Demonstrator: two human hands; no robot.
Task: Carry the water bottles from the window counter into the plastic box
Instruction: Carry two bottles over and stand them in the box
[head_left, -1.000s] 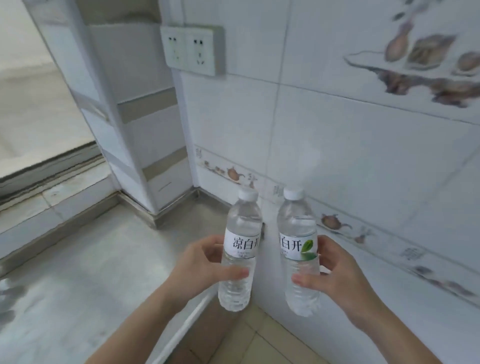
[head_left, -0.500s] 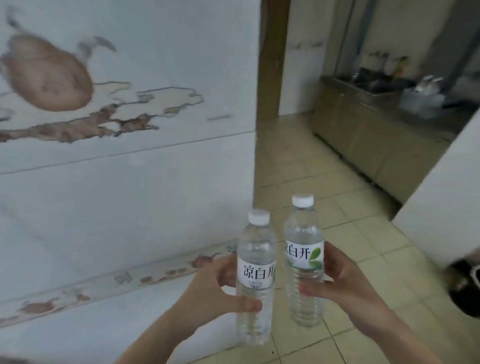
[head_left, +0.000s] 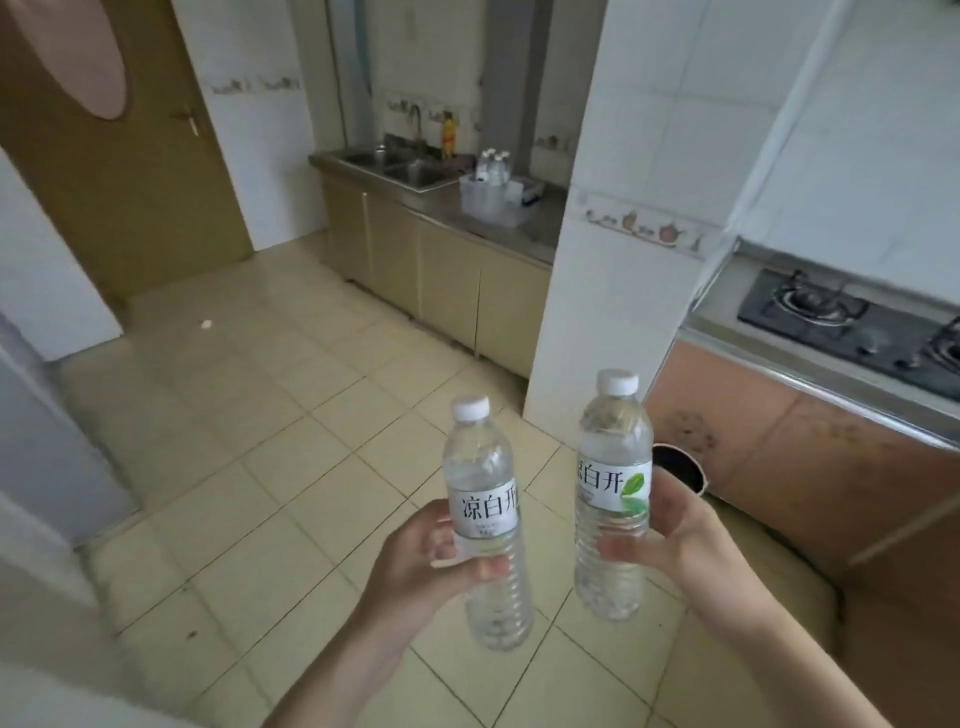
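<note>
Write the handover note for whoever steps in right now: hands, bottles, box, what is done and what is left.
Left hand: shut on the left bottle, upright, cap on.
Right hand: shut on the right bottle, upright, cap on.
Plastic box: across the tiled floor on the steel counter beside the sink; a few bottles appear to stand in it already.
Done: both bottles picked up and in transit.
Left: walk to the box and set both inside. The window counter is out of view, so any bottles left there cannot be told.

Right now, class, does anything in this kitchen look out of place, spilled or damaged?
A small pale scrap lies alone on the floor tiles near the door, and the cabinet front under the stove carries dark speckled stains. Both bottles are capped and upright in the hands; nothing is spilled.
</note>
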